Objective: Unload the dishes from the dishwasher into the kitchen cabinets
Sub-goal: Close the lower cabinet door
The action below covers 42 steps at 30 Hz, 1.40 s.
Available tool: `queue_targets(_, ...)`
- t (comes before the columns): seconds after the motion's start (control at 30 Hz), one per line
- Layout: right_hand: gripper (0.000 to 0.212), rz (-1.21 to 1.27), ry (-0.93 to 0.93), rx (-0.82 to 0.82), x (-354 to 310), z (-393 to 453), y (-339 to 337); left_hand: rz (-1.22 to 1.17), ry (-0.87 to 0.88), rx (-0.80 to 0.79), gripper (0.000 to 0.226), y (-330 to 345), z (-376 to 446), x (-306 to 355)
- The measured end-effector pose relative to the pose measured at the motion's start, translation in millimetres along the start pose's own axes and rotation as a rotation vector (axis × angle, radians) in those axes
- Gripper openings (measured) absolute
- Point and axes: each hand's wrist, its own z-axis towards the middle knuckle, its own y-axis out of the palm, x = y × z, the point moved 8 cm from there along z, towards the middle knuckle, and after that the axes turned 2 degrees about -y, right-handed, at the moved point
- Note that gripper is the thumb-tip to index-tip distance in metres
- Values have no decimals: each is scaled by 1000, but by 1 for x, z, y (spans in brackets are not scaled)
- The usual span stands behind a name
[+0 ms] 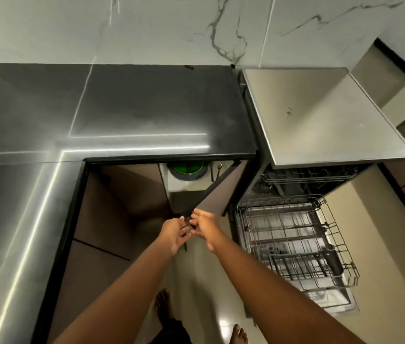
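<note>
Both arms reach forward and down, the hands meeting at the lower edge of an open cabinet door [217, 192]. Left hand [174, 234]: fingers curled at the door's dark edge, apparently gripping it, though the contact itself is partly hidden. Right hand [205, 225]: fingers loosely spread, tips touching the door edge just beside the left hand; not clearly wrapped round anything. Whether either hand has something small in its grip, I cannot tell. Dishwasher [325, 120] stands to the right of the hands, door down, its pale flat top above and beyond them. Lower rack [293, 242] pulled out, just right of the right forearm: grey wire, rows of upright tines, a dark cutlery basket section towards its near end; a few small dark pieces seem to lie in it, too small to name. Upper rack [308, 176] sits further in, beyond the right hand, dark wire, contents unclear. Ahead of the hands, inside the cabinet, a white shelf carries a green dish [185, 168] stacked on a pale plate, with a thin utensil hanging to its right. Dark glossy counter [122, 108] spreads ahead and left. Bare feet on pale floor below the arms.
</note>
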Motion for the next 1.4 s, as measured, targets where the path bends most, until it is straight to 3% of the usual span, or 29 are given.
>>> queue_targets(0.13,45,204,24,76,-18,23,23,-257,-53,-28,46,-9,24,31)
queue_targets(0.3,39,344,34,96,-40,54,53,-497,-71,-21,46,-16,58,65)
queue_targets(0.5,47,328,-41,24,-73,74,91,-518,-38,-52,29,-15,87,114)
queue_targets(0.63,57,205,-41,-40,-88,88,112,-478,15,-48,39,-18,102,141)
queue_targets(0.8,71,104,-79,-93,-101,110,128,-497,39,44,29,-14,121,168)
queue_targets(0.93,58,80,-114,-101,-107,125,132,-467,45,41,29,-11,133,179)
queue_targets(1.2,65,542,-86,-53,-99,148,124,-446,61,-26,33,-9,153,183)
queue_targets(1.3,65,588,-89,-51,-97,146,121,-462,87,-71,47,-6,152,182)
queue_targets(1.4,61,594,-86,3,-92,139,110,-466,90,-122,35,1,140,171)
